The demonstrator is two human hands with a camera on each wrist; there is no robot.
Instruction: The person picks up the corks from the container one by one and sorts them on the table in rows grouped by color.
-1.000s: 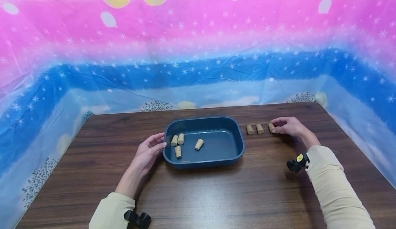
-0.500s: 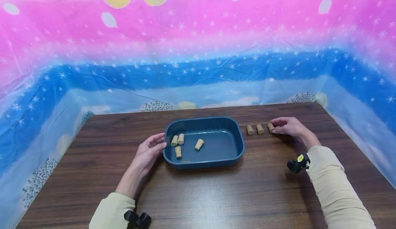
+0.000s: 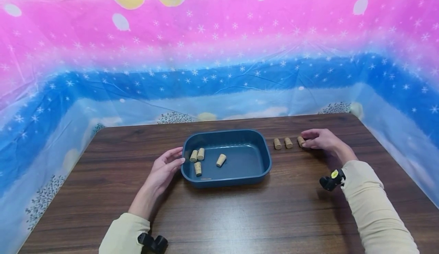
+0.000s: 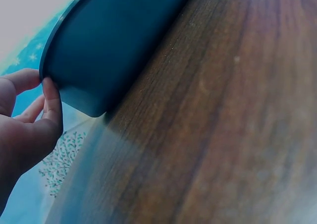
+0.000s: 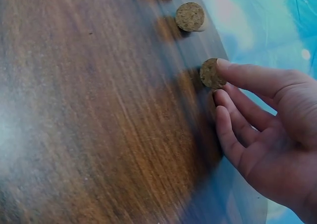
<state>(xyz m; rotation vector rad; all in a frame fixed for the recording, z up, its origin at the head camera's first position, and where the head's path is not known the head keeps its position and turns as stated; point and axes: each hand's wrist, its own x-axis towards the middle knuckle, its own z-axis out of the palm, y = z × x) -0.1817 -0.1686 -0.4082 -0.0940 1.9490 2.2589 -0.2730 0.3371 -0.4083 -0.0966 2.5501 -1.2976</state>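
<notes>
A dark blue rectangular tray with rounded corners lies on the table, holding several tan cork stoppers, among them a tilted cork. My left hand is at its left end, thumb and fingers pinching the rim, as the left wrist view also shows. To the right of the tray, three corks form a row. My right hand pinches the rightmost cork between thumb and fingers, at the tabletop. The middle cork and the left cork stand beside it, untouched.
The brown wood-grain table extends in front of the tray and to both sides. Behind it hangs a pink and blue cloth with snowflakes, which also wraps the sides. Each wrist wears a small black camera.
Almost nothing differs. The right forearm has shifted very slightly to the right, with the hand still at the same cork. The left hand and tray stay in place.
</notes>
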